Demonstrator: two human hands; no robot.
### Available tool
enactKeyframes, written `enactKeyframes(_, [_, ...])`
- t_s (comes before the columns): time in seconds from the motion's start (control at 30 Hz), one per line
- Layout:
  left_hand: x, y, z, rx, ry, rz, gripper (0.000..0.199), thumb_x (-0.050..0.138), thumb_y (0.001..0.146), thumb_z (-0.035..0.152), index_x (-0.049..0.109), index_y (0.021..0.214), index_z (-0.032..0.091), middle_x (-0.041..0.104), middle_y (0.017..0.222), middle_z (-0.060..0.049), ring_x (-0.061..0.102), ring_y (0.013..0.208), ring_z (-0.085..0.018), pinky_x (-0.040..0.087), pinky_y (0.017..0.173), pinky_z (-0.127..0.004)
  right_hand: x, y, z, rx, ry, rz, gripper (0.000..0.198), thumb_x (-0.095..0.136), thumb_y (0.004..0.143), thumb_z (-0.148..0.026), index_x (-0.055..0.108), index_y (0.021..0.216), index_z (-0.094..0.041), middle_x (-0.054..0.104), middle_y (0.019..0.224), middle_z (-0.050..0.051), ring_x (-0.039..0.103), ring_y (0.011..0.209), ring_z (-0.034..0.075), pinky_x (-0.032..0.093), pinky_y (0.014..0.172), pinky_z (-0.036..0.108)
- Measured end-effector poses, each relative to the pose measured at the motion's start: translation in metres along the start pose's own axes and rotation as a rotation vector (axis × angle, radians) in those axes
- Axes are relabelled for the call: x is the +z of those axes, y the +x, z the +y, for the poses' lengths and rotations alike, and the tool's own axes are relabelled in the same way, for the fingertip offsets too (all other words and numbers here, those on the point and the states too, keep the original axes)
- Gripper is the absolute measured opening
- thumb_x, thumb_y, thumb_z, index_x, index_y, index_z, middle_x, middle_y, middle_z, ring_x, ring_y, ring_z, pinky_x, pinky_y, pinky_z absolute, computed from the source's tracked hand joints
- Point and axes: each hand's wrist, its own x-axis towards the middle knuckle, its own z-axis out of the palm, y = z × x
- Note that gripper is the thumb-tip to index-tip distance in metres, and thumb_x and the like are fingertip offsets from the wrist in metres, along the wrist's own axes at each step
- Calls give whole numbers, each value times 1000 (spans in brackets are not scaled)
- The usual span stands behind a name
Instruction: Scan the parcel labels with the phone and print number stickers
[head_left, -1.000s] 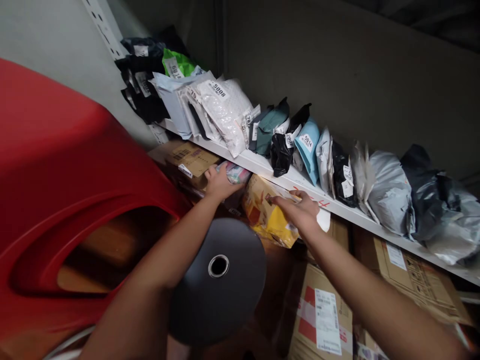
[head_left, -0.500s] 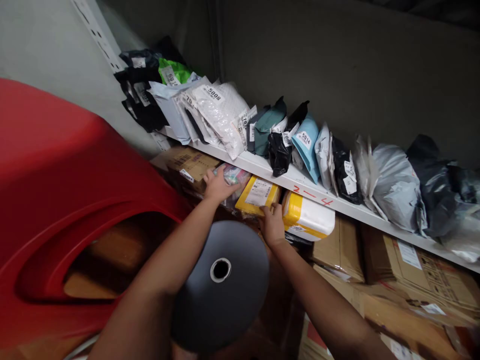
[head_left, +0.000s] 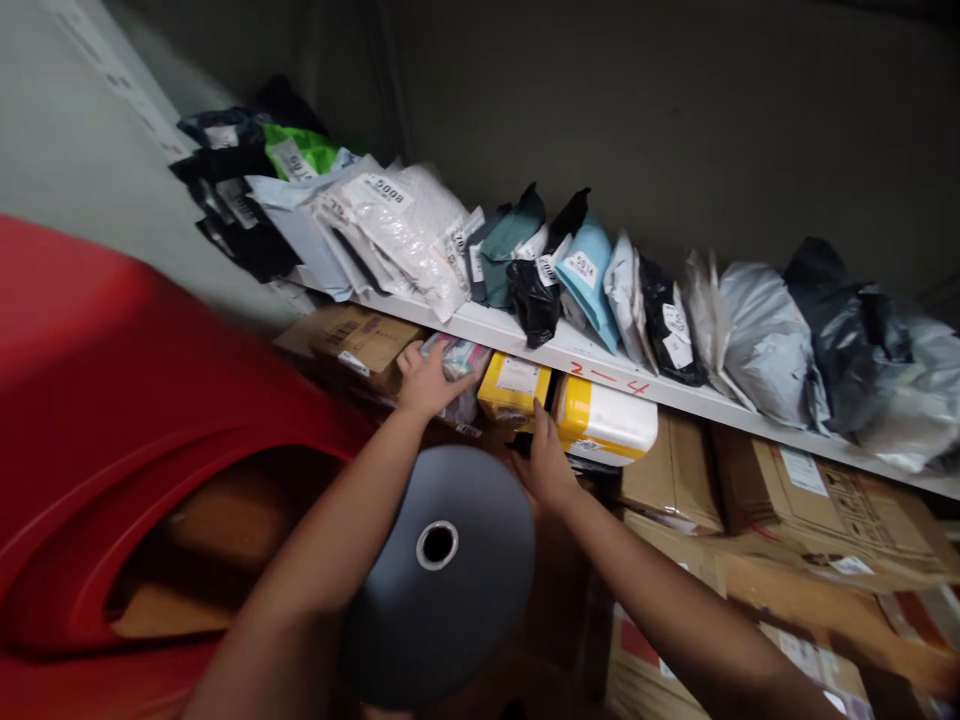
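a person is reaching both bare arms under a white shelf [head_left: 525, 335] marked in red and crowded with labelled mailer bags [head_left: 420, 235]. the left hand [head_left: 429, 380] is lying spread, fingers open, on a clear-wrapped colourful packet [head_left: 459, 362] wedged just beneath the shelf edge, pressing on it rather than closing around it. the right hand [head_left: 546, 462] is touching the lower edge of a yellow parcel [head_left: 514, 385] with a white label, fingers loosely curled against it; whether they are gripping it is not clear. that parcel is sitting under the shelf, between the packet and a white and yellow parcel [head_left: 606, 425] just beside it. cardboard boxes [head_left: 817, 500] are stacked below to the right, a grey roll [head_left: 439, 570] is showing between the forearms, and a red moulded plastic piece [head_left: 112, 400] is filling the left.
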Motion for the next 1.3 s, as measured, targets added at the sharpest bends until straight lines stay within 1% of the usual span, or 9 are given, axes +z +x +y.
enactKeyframes(0.1, [-2,0,-1,83,81,16,89,57,68,73,43,140,23,34,136,-18,31,130,-38,27,110,-47,-40,-67,26,-164,14,-62,77,52,88,-20,11,152,-19,35,152,17,34,142,25,34,116,46])
enactKeyframes(0.23, [-12,-6,13,70,202,86,85,60,67,71,46,135,21,37,138,-21,34,130,-42,29,108,-53,-121,-161,105,-30,-116,-93,60,48,90,-24,28,147,-24,45,147,15,44,136,28,40,111,53])
enactKeyframes(0.37, [-11,-42,96,-11,206,253,75,59,72,61,47,121,6,46,126,-29,42,119,-47,37,96,-58,-189,-246,184,305,-125,24,56,49,88,-30,35,141,-23,60,128,16,61,116,32,51,97,53])
enactKeyframes(0.53, [57,-112,251,1077,139,-355,24,46,88,30,62,105,24,62,115,-10,52,117,-25,38,105,-41,-193,-314,215,419,-95,259,44,44,92,-32,39,134,-21,57,126,17,63,110,28,54,93,46])
enactKeyframes(0.63, [104,-123,292,1148,267,-457,25,55,82,23,68,104,23,61,125,-10,42,132,-27,21,117,-51,-178,-339,207,392,-87,285,40,45,93,-30,40,132,-22,57,127,16,58,117,29,52,95,48])
enactKeyframes(0.8, [127,-108,279,1127,367,-466,25,51,85,33,72,90,20,62,115,-16,43,128,-34,19,112,-62,-187,-393,205,398,-4,225,35,44,94,-28,42,129,-25,55,127,14,57,118,28,54,92,45])
enactKeyframes(0.93, [112,-128,290,1132,332,-372,37,48,89,42,69,110,20,55,132,-15,39,133,-32,17,116,-57,-194,-444,221,484,58,302,31,42,95,-30,43,126,-23,55,123,15,59,108,26,57,81,41])
enactKeyframes(1.1, [87,-241,308,1265,46,-449,31,44,92,31,67,111,22,60,115,-11,53,108,-24,44,96,-42,-179,-473,243,701,-60,387,50,50,88,-44,41,128,-14,54,119,20,56,109,32,53,86,48])
enactKeyframes(1.3, [102,-382,239,1505,-155,-633,30,63,82,28,66,112,33,58,124,-3,46,117,-22,35,105,-42,-167,-486,275,1039,-456,283,113,67,64,-71,30,137,7,47,126,34,45,121,48,37,102,57])
